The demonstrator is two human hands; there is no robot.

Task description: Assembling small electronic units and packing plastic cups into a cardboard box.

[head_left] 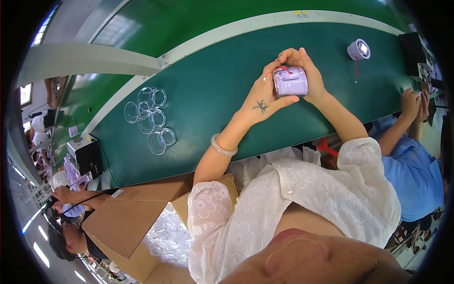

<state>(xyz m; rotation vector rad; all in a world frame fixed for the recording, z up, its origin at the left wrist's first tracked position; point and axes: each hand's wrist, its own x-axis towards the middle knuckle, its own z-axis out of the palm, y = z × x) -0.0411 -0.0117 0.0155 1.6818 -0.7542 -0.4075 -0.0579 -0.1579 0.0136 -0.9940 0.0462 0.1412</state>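
Over the green table I hold a lilac cylinder (291, 87) that appears to sit inside a clear round cover, with a red cord at its far edge. My left hand (263, 97) grips its left side, the thumb lying along the near edge. My right hand (310, 75) curls around its far and right sides, fingers meeting those of the left. The fingertips behind it are partly hidden. A second lilac cylinder (353, 50) with a dangling red cord stands at the back right. Several clear round cups (152, 113) are grouped on the left.
A cardboard box (127, 213) with clear plastic-wrapped contents (170, 234) stands open below the table's left edge. Black boxes (90, 156) are at both table ends. A metal rail (227, 38) borders the back. A co-worker's hands (412, 105) are at the right; another person sits left.
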